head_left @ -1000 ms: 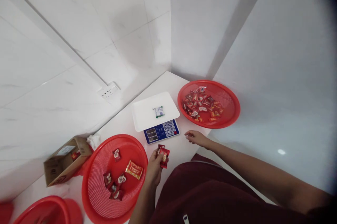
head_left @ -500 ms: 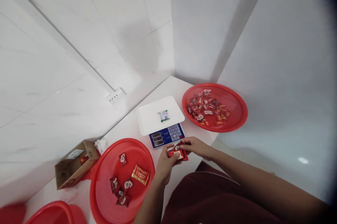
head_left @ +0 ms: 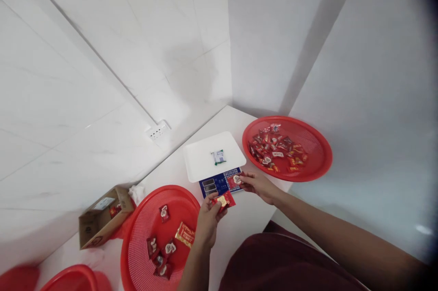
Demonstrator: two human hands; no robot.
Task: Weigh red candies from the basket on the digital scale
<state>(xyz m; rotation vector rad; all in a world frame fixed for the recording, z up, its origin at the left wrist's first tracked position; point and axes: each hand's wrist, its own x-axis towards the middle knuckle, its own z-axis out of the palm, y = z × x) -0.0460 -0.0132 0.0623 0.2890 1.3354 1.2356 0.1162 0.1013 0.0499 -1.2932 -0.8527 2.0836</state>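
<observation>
My left hand (head_left: pixel 209 218) is closed on a red and gold candy packet (head_left: pixel 225 200), over the table in front of the scale. Between the fingers of my right hand (head_left: pixel 260 186) is a red wrapped candy (head_left: pixel 236 181) with a white round label, in front of the scale's keypad. A blue scale (head_left: pixel 217 183) with a white tray (head_left: pixel 198 165) stands just beyond both hands. On that tray lies a small white and green packet (head_left: pixel 218 157). Near my left forearm is a red basket (head_left: pixel 132 245) holding several dark red candies (head_left: pixel 164 213) and a larger red and gold packet (head_left: pixel 185 235).
Another red basket (head_left: pixel 323 158), with many wrapped candies, sits at the table's right edge by the wall. An open cardboard box (head_left: pixel 91 229) stands at the left, beside crumpled white tissue (head_left: pixel 137 194). A red tub (head_left: pixel 68 278) is at lower left. A socket (head_left: pixel 158 131) is on the wall.
My hands have moved apart. My right hand has drawn the labelled candy away from the red and gold packet, which stays in my left hand. The view has shifted slightly.
</observation>
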